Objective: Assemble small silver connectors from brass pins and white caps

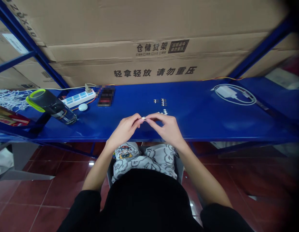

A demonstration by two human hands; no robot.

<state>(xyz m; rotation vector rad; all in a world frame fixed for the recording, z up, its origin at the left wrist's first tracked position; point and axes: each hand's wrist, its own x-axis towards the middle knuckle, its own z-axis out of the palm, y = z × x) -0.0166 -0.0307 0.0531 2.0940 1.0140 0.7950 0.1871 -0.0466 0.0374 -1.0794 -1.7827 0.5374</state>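
Observation:
My left hand (126,127) and my right hand (169,128) meet above the front part of the blue shelf top (200,119). Between their pinched fingertips is a small white piece (144,118), gripped from both sides; its exact kind is too small to make out. Just beyond my right fingers lie several loose small white pieces (165,112), partly hidden by that hand. Farther back, several small white pieces with thin brownish stems (163,102) lie in a short column, and a similar stemmed piece (155,101) is to their left.
At the left stand a dark bottle with a lime-green lid loop (59,108), a white power strip (78,98), a round white object (83,107) and a dark, pixelated flat item (106,96). A white charger with coiled cable (230,93) lies right. Cardboard boxes (91,69) wall the back.

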